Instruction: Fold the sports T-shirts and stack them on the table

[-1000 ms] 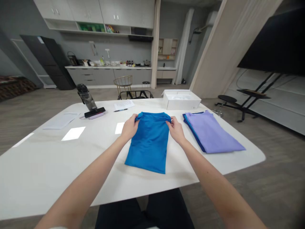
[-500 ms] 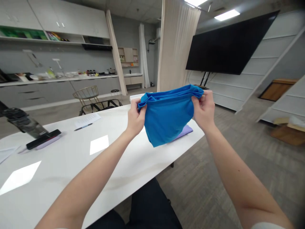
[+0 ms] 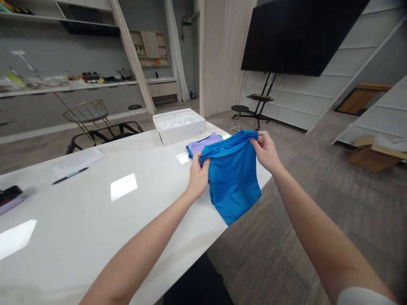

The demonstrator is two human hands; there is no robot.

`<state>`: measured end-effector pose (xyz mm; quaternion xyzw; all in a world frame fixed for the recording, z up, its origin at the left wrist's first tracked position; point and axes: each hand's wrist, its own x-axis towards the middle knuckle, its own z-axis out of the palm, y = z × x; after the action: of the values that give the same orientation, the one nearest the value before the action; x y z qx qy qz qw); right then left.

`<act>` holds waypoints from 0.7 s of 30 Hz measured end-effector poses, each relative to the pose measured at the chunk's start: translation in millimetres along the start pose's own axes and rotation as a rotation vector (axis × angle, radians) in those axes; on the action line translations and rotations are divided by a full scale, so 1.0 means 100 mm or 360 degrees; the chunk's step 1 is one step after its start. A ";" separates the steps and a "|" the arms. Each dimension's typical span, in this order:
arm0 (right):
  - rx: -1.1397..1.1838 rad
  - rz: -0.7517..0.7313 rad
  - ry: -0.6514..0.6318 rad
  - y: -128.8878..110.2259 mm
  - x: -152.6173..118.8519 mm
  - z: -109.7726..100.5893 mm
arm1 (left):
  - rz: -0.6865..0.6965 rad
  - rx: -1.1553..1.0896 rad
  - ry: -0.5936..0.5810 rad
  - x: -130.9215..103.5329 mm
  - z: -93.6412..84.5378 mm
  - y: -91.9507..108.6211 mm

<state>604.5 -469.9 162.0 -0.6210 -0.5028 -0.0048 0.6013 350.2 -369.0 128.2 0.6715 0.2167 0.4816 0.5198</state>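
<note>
A blue cloth [image 3: 234,182] hangs in folded layers between my two hands, over the right edge of the white table [image 3: 143,228]. My left hand [image 3: 199,176] pinches its upper left corner, thumb in front. At the upper right corner, my right hand [image 3: 266,150] grips the gathered top edge. Just behind the cloth lies a folded purple cloth [image 3: 205,143] with darker blue fabric at its border, partly hidden by the blue one.
An open white box [image 3: 182,130] stands at the table's far end. Printed paper [image 3: 79,162] and a pen [image 3: 70,175] lie on the left, near a dark device [image 3: 10,194]. A black stool [image 3: 240,109] and a cardboard box [image 3: 372,156] are on the floor beyond.
Both hands have lowered relative to the table, the left one also shifting right, with the blue cloth hanging lower. The view has turned right and down, bringing the white box into sight.
</note>
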 end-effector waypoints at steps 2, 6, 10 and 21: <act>0.0028 -0.0101 0.0052 0.07 0.29 0.01 | 0.0090 -0.0012 0.0040 0.18 0.01 0.08; -0.0022 -0.0298 0.0064 0.35 1.08 0.22 | 0.0040 -0.0043 0.0172 0.82 0.00 -0.08; -0.0332 -0.0083 -0.0222 0.94 1.47 0.82 | -0.0518 0.0177 0.0395 1.34 -0.10 -0.83; -0.0915 -0.0084 -0.0698 1.26 0.84 1.49 | 0.0303 0.1247 -0.0209 1.28 0.21 -1.30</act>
<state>635.9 -276.8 78.6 -0.7378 -0.6138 -0.0282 0.2795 452.3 -230.9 64.5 0.8651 0.2870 0.3645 0.1905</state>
